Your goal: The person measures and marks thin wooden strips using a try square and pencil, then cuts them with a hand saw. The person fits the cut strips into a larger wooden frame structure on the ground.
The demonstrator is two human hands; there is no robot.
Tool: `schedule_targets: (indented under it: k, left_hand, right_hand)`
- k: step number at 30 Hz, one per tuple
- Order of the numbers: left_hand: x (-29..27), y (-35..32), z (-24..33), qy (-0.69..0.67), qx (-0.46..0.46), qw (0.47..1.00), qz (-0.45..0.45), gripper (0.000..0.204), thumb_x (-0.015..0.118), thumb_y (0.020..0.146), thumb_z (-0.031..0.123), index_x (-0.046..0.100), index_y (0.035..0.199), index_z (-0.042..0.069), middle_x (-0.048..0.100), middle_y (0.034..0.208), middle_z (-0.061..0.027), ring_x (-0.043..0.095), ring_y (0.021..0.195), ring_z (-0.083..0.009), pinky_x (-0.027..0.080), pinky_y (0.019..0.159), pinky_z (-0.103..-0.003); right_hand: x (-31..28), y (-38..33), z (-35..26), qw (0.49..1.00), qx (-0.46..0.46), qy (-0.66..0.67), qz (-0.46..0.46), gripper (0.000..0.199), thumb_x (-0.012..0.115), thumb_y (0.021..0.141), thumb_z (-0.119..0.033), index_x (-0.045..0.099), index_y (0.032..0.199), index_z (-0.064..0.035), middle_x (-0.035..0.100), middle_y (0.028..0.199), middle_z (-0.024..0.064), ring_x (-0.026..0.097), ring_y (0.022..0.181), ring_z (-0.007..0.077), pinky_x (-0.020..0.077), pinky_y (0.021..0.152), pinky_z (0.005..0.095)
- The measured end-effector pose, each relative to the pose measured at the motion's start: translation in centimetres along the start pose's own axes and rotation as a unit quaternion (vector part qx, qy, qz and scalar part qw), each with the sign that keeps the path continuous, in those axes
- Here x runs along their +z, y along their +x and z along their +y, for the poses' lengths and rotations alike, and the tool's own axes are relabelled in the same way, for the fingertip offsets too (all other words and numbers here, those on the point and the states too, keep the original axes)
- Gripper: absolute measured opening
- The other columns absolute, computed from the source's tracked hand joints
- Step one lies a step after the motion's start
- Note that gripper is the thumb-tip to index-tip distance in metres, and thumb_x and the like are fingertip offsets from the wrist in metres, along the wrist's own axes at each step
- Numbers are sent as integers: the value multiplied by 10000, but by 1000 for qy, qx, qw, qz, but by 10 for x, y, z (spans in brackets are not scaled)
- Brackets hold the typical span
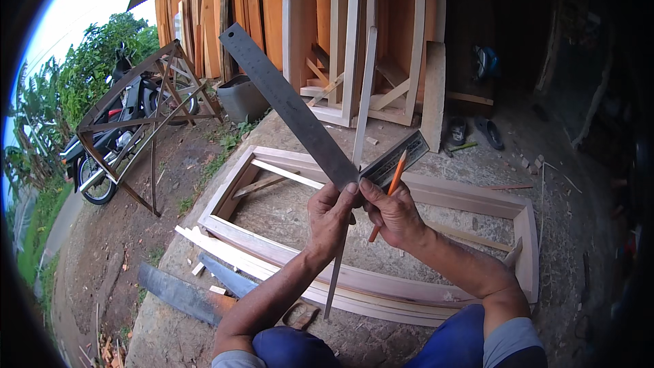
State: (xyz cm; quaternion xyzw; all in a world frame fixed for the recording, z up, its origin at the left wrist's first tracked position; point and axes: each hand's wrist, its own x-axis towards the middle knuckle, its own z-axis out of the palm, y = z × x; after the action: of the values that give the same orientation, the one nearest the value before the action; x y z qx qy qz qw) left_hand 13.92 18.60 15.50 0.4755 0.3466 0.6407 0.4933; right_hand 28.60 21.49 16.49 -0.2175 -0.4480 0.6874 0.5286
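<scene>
My left hand [332,218] and my right hand [392,212] meet at chest height, both gripping the corner of a grey steel carpenter's square [289,103]. Its long arm points up and to the left; its short arm [397,157] runs up to the right. An orange pencil [389,194] is pinched between the fingers of my right hand and lies across the short arm. A thin wooden strip [360,123] stands upright behind the square, and its lower part shows below my left hand. Below the hands a wooden frame [470,197] lies flat on the concrete floor.
Loose wooden slats [225,249] and a dark plank [178,293] lie left of the frame. Boards and door frames [340,34] lean on the back wall. A grey bin [242,97], a metal trestle [146,112], a parked motorcycle [109,140] and sandals [477,129] are around.
</scene>
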Motion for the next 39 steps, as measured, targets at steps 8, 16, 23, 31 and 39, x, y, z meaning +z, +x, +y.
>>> schedule_targets:
  k: [8,16,23,31,39]
  left_hand:
    - [10,4,0,-90,43,994,38,224,711,990,219,636,1122,54,688,855,-11,624,698,-62,455,527,-196]
    - [4,2,-2,-75,49,995,47,196,707,990,170,604,1130,78,685,924,-15,631,719,-72,485,541,-212]
    - [1,3,-6,-94,64,993,33,210,701,998,186,588,1142,83,683,917,-6,615,705,-55,467,554,-198]
    - [-1,2,-10,-42,59,996,53,210,690,1008,212,591,1146,88,663,889,11,595,690,-48,457,562,-200]
    - [-5,4,-17,-37,86,994,49,201,667,1022,195,573,1151,74,656,897,-3,598,721,-53,465,576,-207]
  right_hand:
    - [-6,-6,-20,996,49,-23,-71,227,740,972,-299,663,1002,-88,588,785,-17,482,534,26,366,413,174]
    - [-3,-4,4,998,12,10,-67,141,740,971,-217,705,1088,-145,594,744,-85,409,489,-4,283,406,183]
    - [-7,-2,9,997,30,10,-69,131,758,953,-182,712,1066,-132,596,712,-80,400,479,1,288,400,193]
    - [-6,-1,14,998,8,-7,-67,126,770,945,-190,705,1026,-118,592,689,-68,463,518,23,366,430,202]
    - [-8,1,19,998,12,-18,-55,149,789,931,-218,711,1005,-114,630,726,-48,511,561,32,404,450,207]
